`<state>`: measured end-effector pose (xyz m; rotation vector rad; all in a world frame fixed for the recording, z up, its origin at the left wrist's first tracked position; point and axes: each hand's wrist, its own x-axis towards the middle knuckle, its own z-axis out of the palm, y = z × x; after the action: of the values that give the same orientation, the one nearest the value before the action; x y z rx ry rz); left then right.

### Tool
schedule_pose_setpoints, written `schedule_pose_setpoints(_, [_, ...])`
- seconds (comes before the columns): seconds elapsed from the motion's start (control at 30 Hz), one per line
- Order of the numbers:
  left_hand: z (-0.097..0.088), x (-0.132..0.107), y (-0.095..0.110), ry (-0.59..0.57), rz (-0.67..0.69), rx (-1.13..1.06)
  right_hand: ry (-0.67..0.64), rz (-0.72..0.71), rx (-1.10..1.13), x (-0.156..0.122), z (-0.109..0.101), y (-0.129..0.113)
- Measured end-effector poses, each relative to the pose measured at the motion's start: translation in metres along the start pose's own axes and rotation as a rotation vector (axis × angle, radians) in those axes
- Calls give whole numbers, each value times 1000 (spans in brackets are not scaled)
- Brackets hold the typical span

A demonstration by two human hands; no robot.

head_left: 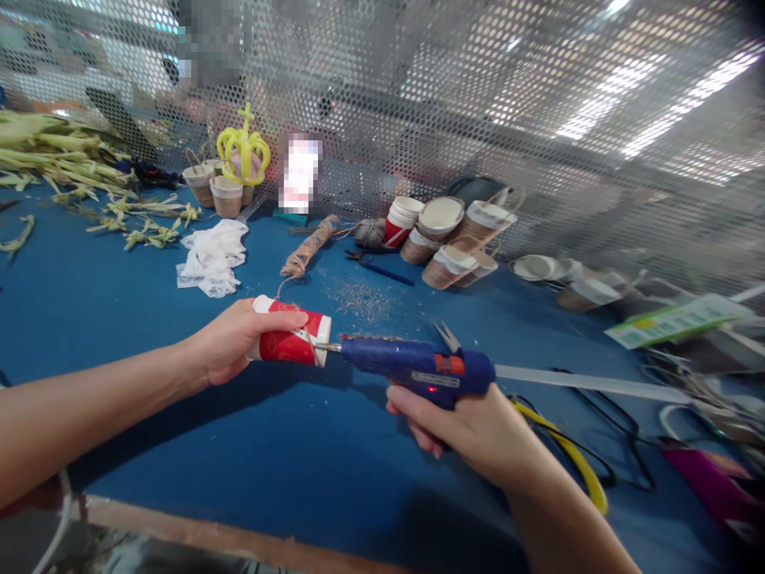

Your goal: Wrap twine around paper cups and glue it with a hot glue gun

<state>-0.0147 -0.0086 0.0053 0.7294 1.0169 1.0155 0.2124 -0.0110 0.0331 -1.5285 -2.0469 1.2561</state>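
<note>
My left hand is wrapped round a red paper cup with white ends, lying sideways above the table. A strand of twine runs over the cup under my thumb and back to a bundle of twine. In my right hand is a blue hot glue gun, its red light lit. The metal nozzle meets or nearly meets the cup near its right-hand white edge. A long glue stick sticks out of the gun's back. Metal tool tips show behind the gun.
Twine-wrapped cups and blue-handled pliers lie behind my hands. White lace, a yellow crown-shaped piece and dried plant stalks are to the left. Black cables and yellow-handled scissors lie right, and a perforated metal screen stands behind.
</note>
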Motion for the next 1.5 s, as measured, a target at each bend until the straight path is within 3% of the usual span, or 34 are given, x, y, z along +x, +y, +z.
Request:
schedule_pose_setpoints(0.27, [2, -2, -3, 17, 9, -7, 113, -45, 51, 0, 0, -6])
schedule_pose_setpoints(0.53, [-2, 1, -1, -18, 71, 20, -59, -29, 84, 3, -2, -1])
schedule_pose_setpoints(0.9, [-1, -3, -5, 36, 133, 30, -19, -124, 165, 9, -8, 5])
schedule_pose_setpoints(1.2, [0, -3, -2, 51, 153, 44, -30, -70, 220, 1, -5, -3])
schedule_pose_setpoints(1.5, [1, -6, -4, 73, 190, 98, -12, -119, 268, 11, -7, 5])
